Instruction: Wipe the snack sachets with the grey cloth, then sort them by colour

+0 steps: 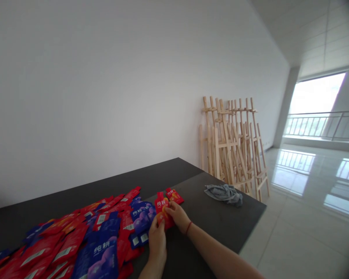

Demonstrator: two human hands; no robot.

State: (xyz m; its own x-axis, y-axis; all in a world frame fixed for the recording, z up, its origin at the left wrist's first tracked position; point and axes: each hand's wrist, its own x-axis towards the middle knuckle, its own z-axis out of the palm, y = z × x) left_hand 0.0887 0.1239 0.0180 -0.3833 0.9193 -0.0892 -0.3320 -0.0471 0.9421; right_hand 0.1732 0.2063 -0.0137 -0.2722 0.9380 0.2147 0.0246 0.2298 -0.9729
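Note:
Both my hands hold one red pouch (160, 204) with white lettering and orange fruit printed on it, just above the dark table. My left hand (158, 240) pinches its lower left side. My right hand (178, 216) grips its right side, a thin red string round the wrist. Just behind, another red pouch (176, 197) lies flat on the table. Left of my hands spreads a heap of red and blue pouches; a blue pouch (142, 217) with purple fruit is nearest my left hand.
The black table (163, 176) runs along a white wall. A crumpled grey cloth (225, 193) lies near its right edge. Several wooden easels (229, 143) lean at the wall beyond. A glossy tiled floor (296, 217) stretches right to a railing (322, 124) and window.

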